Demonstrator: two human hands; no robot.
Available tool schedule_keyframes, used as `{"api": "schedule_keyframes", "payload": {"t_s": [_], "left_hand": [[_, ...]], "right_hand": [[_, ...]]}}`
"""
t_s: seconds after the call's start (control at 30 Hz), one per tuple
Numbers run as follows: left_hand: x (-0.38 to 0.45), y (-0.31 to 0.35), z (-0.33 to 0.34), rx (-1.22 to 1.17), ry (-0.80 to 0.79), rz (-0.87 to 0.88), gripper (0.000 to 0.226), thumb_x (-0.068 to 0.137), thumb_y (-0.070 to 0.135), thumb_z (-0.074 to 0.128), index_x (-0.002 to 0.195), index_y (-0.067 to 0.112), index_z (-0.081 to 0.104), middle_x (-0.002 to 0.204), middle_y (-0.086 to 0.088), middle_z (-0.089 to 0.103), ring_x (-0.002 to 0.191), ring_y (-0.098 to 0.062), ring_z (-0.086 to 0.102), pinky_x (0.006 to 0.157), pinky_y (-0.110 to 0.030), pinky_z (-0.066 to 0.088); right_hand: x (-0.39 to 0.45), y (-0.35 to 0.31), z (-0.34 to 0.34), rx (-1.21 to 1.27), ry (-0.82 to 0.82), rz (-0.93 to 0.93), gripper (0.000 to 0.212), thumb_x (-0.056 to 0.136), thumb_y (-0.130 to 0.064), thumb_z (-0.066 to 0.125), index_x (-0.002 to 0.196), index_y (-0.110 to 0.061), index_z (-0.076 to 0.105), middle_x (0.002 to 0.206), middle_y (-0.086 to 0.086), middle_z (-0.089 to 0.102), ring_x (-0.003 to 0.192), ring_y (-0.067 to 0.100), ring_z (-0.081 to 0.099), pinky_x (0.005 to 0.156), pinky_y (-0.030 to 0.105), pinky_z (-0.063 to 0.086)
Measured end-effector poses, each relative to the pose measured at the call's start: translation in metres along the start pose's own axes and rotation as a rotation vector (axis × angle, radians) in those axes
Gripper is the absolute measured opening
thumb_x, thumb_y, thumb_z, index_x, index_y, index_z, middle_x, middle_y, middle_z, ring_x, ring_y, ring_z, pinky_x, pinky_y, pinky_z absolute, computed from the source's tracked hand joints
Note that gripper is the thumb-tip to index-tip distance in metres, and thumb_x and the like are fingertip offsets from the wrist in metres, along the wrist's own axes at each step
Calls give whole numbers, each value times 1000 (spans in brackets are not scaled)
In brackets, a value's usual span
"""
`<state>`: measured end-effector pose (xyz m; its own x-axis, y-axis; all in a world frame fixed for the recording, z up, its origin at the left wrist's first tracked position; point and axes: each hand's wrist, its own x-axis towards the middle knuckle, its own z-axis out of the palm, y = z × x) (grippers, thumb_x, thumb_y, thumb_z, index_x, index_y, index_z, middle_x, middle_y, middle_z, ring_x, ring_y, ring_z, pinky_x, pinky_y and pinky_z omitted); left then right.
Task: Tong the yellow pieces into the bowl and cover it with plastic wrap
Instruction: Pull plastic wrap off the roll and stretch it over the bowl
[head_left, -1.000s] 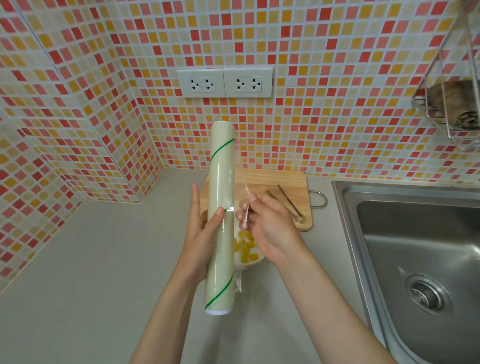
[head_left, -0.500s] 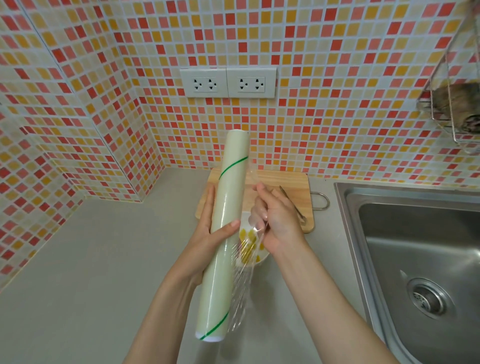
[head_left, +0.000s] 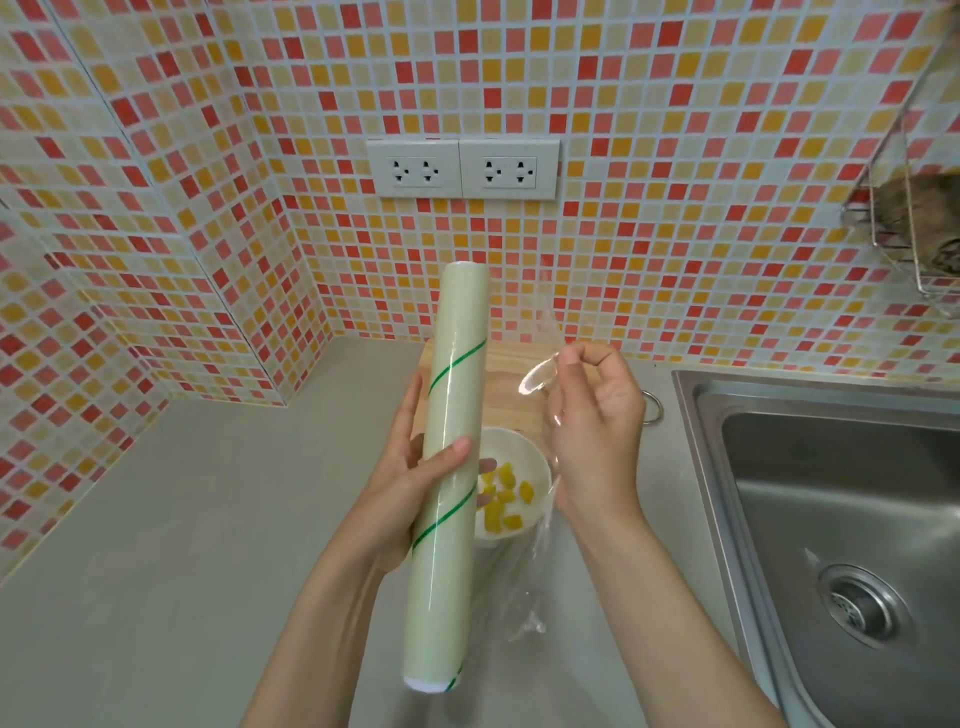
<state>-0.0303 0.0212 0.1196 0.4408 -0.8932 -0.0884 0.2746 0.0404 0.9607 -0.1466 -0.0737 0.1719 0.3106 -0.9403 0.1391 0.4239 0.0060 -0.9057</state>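
Note:
My left hand (head_left: 410, 483) grips a long pale roll of plastic wrap (head_left: 449, 467) with green spiral stripes, held almost upright above the counter. My right hand (head_left: 592, 436) pinches the loose clear film (head_left: 540, 379), which stretches from the roll past the hand and hangs down toward the counter. Below, between my hands, a white bowl (head_left: 524, 447) holds several yellow pieces (head_left: 501, 499). The roll hides the bowl's left side.
A wooden cutting board (head_left: 511, 358) lies behind the bowl against the tiled wall; my hand covers most of it. A steel sink (head_left: 841, 519) fills the right side. A wire rack (head_left: 914, 228) hangs at the upper right. Grey counter (head_left: 182, 519) spreads to the left.
My right hand has pulled the film away from the roll to the right, widening the sheet. The roll has tilted slightly and the bowl shows more between my hands.

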Motion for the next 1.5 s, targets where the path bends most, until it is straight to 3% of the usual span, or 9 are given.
{"api": "schedule_keyframes", "payload": {"t_s": [0.47,0.57,0.67,0.8,0.93,1.13,1.33,1.43,1.5], "left_hand": [[0,10,-13,75,-39,-48,85,72,42,66,137,62,15,104,-2,70,71,-18,73,51,-25,54],[4,7,-23,122,-9,13,62,79,44,53,135,57,31,112,32,65,83,-3,70,69,-22,57],[5,6,-29,116,-26,-7,44,84,48,45,126,59,43,141,8,52,121,-13,55,98,-40,45],[3,2,-34,109,-44,-82,44,84,47,46,124,66,40,112,-9,70,98,-26,61,66,-33,51],[5,2,-37,79,2,-66,58,77,35,62,123,63,43,124,0,63,96,-33,69,49,-27,54],[10,-13,-48,176,103,-107,81,78,37,64,137,62,14,100,17,74,69,-10,70,54,-19,52],[13,-17,-57,105,34,-177,58,76,42,60,119,72,35,108,11,71,75,-16,72,52,-27,54],[20,-17,-60,137,43,-158,66,82,39,60,127,71,24,128,10,59,95,-32,70,62,-35,58],[29,-23,-66,300,92,-80,59,93,35,53,124,74,21,147,18,41,121,-37,55,95,-48,49]], "right_hand": [[20,24,-21,-195,74,152,24,93,-11,48,72,-21,49,41,-11,36,37,6,28,34,16,21],[25,22,-26,-183,92,176,23,93,-11,47,73,-20,49,54,3,40,40,9,32,32,15,21],[26,23,-29,-189,102,173,22,93,-11,48,73,-19,50,44,-7,38,35,3,25,33,16,21],[29,29,-32,-235,113,161,21,92,-12,48,73,-20,51,37,-15,36,34,2,26,34,16,23],[33,38,-39,-374,148,127,20,92,-15,50,73,-22,52,52,-11,46,40,2,37,42,19,31],[31,61,-52,-554,169,92,24,91,-16,50,68,-26,50,53,-13,44,46,1,39,49,22,30],[35,79,-57,-622,179,100,14,91,-14,50,77,-17,53,66,-10,53,58,4,46,57,19,38],[38,86,-59,-681,190,92,12,91,-14,50,79,-13,54,64,-13,53,57,2,47,50,6,35],[41,91,-61,-729,185,107,13,91,-14,49,79,-13,53,62,-11,52,55,3,46,47,8,34]]}}
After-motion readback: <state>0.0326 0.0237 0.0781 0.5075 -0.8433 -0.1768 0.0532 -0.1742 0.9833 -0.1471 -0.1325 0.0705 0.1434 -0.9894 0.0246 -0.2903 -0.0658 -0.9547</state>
